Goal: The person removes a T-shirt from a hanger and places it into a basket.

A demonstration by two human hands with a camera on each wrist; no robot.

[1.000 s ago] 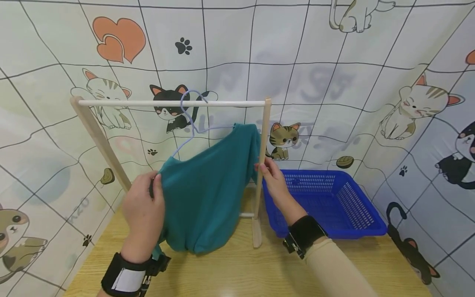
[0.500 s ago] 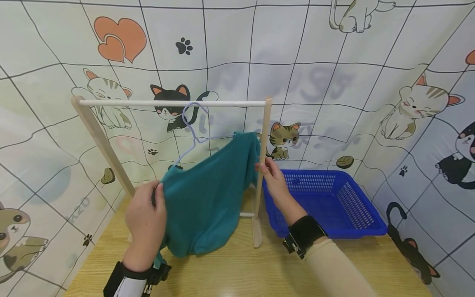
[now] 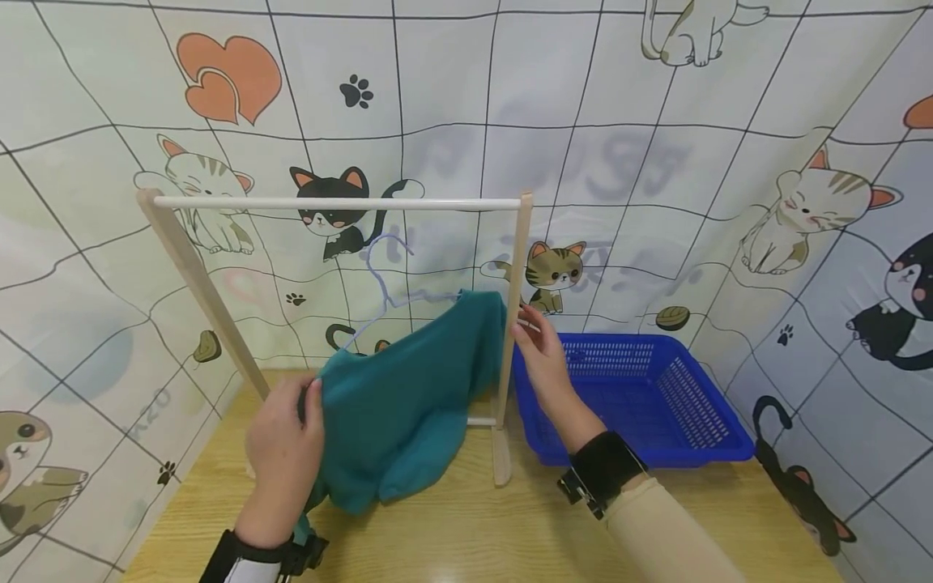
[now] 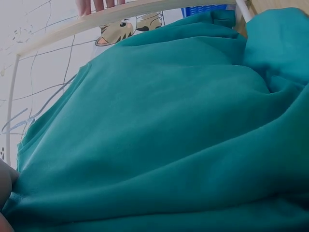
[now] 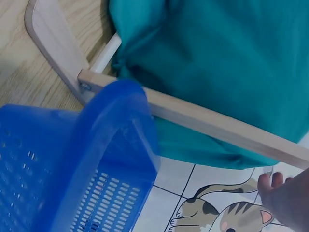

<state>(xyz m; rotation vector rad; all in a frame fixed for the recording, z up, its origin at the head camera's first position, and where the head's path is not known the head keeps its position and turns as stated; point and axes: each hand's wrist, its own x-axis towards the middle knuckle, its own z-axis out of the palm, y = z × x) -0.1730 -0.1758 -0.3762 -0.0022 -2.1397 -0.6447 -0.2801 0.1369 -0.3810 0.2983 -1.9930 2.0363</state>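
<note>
A teal shirt hangs tilted on a lilac wire hanger, its left shoulder lower than its right. The hanger's hook is below the white top rail of a small wooden clothes rack. My left hand pinches the shirt at its left shoulder between thumb and fingers; the cloth fills most of the left wrist view. At the rack's right post, my right hand has its fingertips right by the wood, loosely bent, with the post not enclosed. In the right wrist view these fingers show beside the post.
A blue perforated basket stands right of the rack on the wooden table. The rack's right foot lies close to the basket. Behind is a cat-printed sheet.
The hanger and shirt have come down with my left hand, and the hook has dropped from over the rail to below it. My right fingertips have drawn back from around the post.
</note>
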